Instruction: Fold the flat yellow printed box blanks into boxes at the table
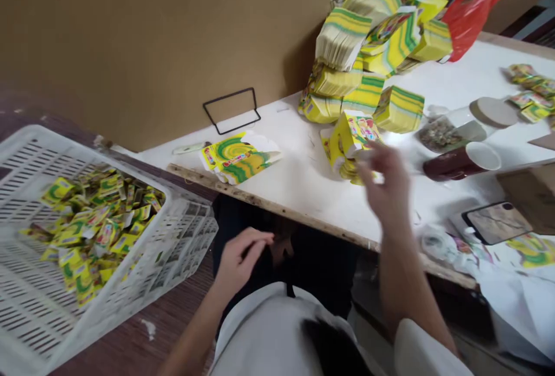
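My right hand (387, 182), a little blurred, reaches over the white table close to a small yellow carton (356, 133). Its thumb and fingers are apart, and I see nothing held in them. More yellow cartons (333, 153) lie partly beneath that one. In front of the table edge, above my lap, is my left hand (243, 260), its thumb and fingertips drawn together around nothing that I can see. A flattened yellow-green carton (240, 156) rests on the table near the edge. Behind the carton stand bundles of flat yellow-green cartons (362, 95) in a tall stack.
At left, a white plastic crate (186, 237) holds many small yellow packets (104, 214). A bent black wire frame (232, 111) stands by the cardboard wall (173, 34). To the right are a clear jar (459, 124), a dark red cup (455, 162), a phone (496, 222) and a red bag (474, 11).
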Motion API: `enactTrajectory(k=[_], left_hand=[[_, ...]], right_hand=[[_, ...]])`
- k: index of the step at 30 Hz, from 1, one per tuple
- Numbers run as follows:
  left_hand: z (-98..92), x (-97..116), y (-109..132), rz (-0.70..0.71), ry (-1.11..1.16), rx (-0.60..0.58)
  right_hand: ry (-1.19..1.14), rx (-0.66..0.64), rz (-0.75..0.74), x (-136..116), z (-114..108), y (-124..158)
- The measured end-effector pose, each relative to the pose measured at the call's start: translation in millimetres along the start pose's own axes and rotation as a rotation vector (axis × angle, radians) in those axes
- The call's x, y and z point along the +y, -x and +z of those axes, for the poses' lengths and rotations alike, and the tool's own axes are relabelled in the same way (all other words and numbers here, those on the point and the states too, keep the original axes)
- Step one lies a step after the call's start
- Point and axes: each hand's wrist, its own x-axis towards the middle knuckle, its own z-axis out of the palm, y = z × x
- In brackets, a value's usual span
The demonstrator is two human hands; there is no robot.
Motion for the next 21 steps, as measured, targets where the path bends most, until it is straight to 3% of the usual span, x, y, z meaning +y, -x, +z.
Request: enactTrajectory(k=[2, 4, 7, 10, 14, 17, 21], left_hand=[[-19.7, 12.5, -17.8, 0.102, 0.043, 0.359], [-39.2, 16.1, -42.6, 0.136, 0.200, 0.676], [-64.5, 11.0, -85.8, -0.003, 0.529, 0.829], [-77.3, 3.3, -123.2, -0.204, 0.652, 0.805], [-73.3, -4.8, -150.1, -0.230, 0.615, 0.614], [-64.9, -9.7, -155.0, -0.203, 0.581, 0.495], [-55.5, -10.6, -151.8, -0.231, 0.553, 0.445]], right_hand=[[-0.167, -0.257, -0.043, -12.3, 60.2, 1.6], [-0.249, -0.438, 0.022, -14.5, 108.5, -2.9], [-0.255, -0.518, 0.099, -10.3, 158.3, -22.7], [-0.232, -0.551, 0.084, -8.0, 189.3, -46.8], [-0.180, -0.624, 0.046, -7.8, 209.4, -60.5], [-0.160, -0.653, -0.014, -4.1, 205.2, -53.3], [-0.176, -0.614, -0.085, 8.5, 173.9, -28.8]])
